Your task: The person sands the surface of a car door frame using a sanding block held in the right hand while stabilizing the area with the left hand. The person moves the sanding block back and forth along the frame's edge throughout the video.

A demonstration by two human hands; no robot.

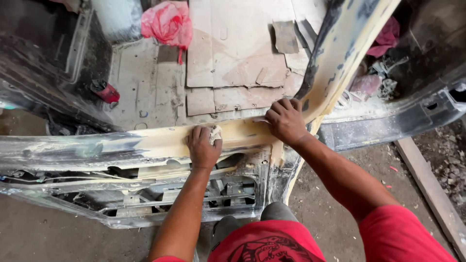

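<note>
My left hand (202, 146) is closed around a small pale pad (215, 134), likely sandpaper, and presses it on the cream-coloured filler band along a vehicle's door sill (145, 143). My right hand (286, 119) lies flat, fingers spread, on the sill where it meets the filler-coated pillar (340, 53). It holds nothing. The sill's left part (53, 153) is bare, dusty metal.
Inside the stripped cabin lie cardboard sheets (233, 53), a red plastic bag (167, 22) and a small red can (105, 90). Open metal framing (160, 196) shows below the sill. A wooden plank (432, 189) lies on the dirt floor at right. My knees in grey trousers (276, 212) are close below.
</note>
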